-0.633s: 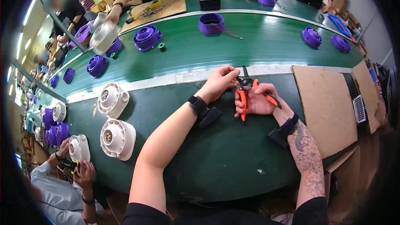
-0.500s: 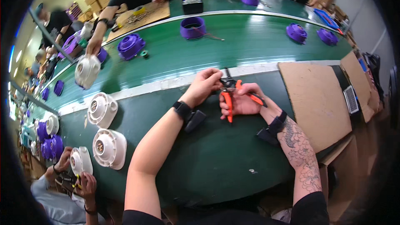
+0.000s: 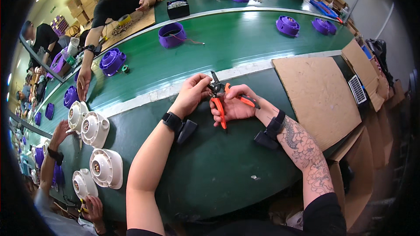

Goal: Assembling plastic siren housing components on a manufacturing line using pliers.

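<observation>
A pair of pliers with orange-and-black handles (image 3: pixel 220 112) rests in my right hand (image 3: pixel 238 105), whose fingers are curled round it above the green table. The dark jaws point up and away from me, and the handles are spread apart. My left hand (image 3: pixel 189 98) is beside the plier head, thumb and fingertips pinched together next to the jaws. Whatever the left fingertips hold, if anything, is too small to tell. Left of my left arm, several white round-domed housings (image 3: pixel 106 168) stand on the table.
A flat cardboard sheet (image 3: pixel 317 100) lies right of my right hand. Beyond the pale strip runs a green belt (image 3: pixel 175 67) carrying purple housings (image 3: pixel 172 35). A co-worker's hand (image 3: pixel 84 83) and another's hand (image 3: pixel 60 133) are by the white housings at left.
The white housing a co-worker held over the belt now stands on the table among the others. The lower-left person's hand has moved up toward it. My hands keep their grip; the view has shifted.
</observation>
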{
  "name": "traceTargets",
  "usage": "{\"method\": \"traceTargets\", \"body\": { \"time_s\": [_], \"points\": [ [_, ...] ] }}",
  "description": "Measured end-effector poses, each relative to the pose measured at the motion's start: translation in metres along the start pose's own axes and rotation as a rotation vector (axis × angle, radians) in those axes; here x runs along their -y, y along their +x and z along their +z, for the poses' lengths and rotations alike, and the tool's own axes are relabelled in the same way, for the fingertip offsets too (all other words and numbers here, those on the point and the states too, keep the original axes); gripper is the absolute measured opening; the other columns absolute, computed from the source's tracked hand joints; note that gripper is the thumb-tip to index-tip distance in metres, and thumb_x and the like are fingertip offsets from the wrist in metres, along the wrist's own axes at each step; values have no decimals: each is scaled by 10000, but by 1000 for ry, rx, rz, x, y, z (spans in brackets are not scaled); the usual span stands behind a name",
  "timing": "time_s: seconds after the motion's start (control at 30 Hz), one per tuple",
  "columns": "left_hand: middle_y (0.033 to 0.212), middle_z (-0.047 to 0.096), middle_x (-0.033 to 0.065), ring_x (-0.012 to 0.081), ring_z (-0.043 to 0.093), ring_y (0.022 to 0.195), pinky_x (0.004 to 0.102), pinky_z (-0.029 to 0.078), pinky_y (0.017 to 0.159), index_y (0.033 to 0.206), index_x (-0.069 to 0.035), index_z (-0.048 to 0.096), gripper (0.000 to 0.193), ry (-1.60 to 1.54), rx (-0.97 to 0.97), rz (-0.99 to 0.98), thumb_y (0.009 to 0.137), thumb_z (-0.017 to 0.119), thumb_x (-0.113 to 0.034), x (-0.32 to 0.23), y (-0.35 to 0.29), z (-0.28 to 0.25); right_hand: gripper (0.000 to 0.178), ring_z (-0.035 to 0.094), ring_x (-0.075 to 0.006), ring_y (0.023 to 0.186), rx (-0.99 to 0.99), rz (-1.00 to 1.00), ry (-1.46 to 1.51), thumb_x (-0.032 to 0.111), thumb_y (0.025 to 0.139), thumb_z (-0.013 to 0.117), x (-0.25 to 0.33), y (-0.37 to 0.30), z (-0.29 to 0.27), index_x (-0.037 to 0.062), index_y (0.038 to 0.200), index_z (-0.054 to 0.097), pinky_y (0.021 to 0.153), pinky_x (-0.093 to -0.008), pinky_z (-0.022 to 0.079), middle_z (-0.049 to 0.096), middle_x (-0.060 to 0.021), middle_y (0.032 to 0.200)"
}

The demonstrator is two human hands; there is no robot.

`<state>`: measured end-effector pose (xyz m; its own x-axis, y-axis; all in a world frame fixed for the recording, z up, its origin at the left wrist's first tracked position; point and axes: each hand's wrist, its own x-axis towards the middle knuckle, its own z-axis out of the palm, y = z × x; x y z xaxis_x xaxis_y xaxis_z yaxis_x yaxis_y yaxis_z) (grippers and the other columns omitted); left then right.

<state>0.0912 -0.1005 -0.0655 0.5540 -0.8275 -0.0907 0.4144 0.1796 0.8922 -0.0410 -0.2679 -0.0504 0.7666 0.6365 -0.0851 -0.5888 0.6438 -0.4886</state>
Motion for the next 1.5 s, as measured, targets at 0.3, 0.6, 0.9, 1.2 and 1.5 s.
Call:
{"method": "traceTargets", "body": {
  "time_s": [0.3, 0.6, 0.9, 1.2, 1.5],
  "points": [
    [979, 652, 30, 100, 629, 799, 231, 527, 702, 1109, -43, 627, 184, -23, 17, 5, 1016, 643, -200, -12, -3, -4, 535, 657, -343, 1020, 19, 11, 1, 299, 799, 567, 2, 6, 1, -57, 1198, 579, 1098, -531, 433, 663, -195, 1055],
    [872, 604, -41, 71, 598, 826, 233, 488, 747, 1013, -136, 629, 58, 513, -249, 315, 995, 648, -188, -98, 8, 48, 430, 681, -366, 993, 130, 33, 85, 293, 870, 540, -1, 12, -19, -45, 1114, 642, 1041, -511, 482, 699, -208, 1035],
    [1023, 717, 67, 137, 674, 871, 287, 545, 753, 1174, -31, 661, 384, 1241, 437, 223, 918, 740, -306, -92, 177, 211, 360, 702, -399, 875, 114, 74, 112, 280, 856, 568, 1, 16, -23, -40, 977, 681, 933, -558, 542, 717, -213, 936],
    [1281, 645, 275, 381, 613, 1234, 411, 484, 1046, 1441, -60, 474, 672, 1740, 244, 195, 838, 671, -279, -13, 331, 229, 405, 709, -362, 744, 95, -273, -48, 364, 963, 547, -20, -2, -26, -15, 937, 686, 773, -491, 581, 727, -163, 826],
    [1251, 652, 295, 425, 626, 1200, 466, 504, 1036, 1497, -117, 392, 672, 1834, -8, 214, 872, 629, -184, 37, 389, 204, 421, 698, -265, 871, -347, -419, -270, 398, 970, 581, -71, 3, -105, -1, 1060, 681, 827, -396, 554, 722, -198, 973]
  ]
}}
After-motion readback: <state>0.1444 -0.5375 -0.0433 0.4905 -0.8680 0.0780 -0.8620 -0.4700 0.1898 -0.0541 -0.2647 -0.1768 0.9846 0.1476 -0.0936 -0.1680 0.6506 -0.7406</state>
